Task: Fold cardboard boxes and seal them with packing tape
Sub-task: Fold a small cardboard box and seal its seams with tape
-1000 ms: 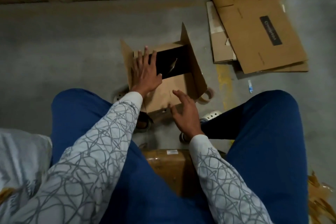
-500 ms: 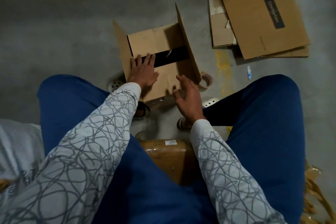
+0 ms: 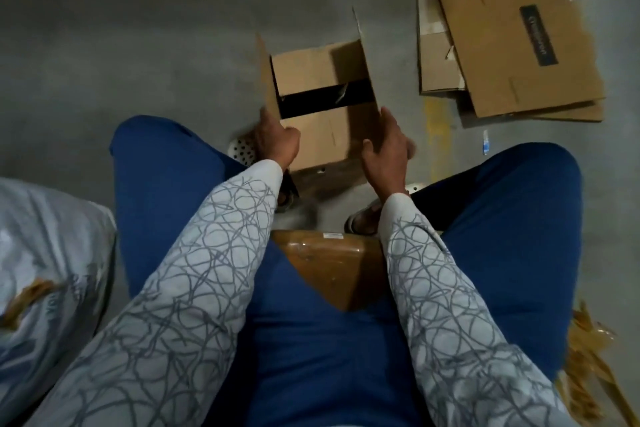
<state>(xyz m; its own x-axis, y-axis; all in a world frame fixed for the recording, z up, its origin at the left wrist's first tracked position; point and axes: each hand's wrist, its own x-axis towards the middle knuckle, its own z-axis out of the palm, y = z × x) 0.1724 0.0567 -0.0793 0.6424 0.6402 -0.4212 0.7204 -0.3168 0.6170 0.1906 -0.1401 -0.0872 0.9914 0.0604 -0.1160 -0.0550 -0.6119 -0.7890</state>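
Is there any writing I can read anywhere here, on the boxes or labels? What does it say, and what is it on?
On the flattened cardboard sheet, a dark label: white lettering, too blurred to read.
On the taped parcel, a white sticker: too small to read.
On the cardboard box gripped by the left hand and right hand: no print shows.

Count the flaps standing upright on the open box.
2. The left flap, gripped by the left hand, and the right flap, gripped by the right hand. The far flap and near flap lie folded down, a dark gap between them.
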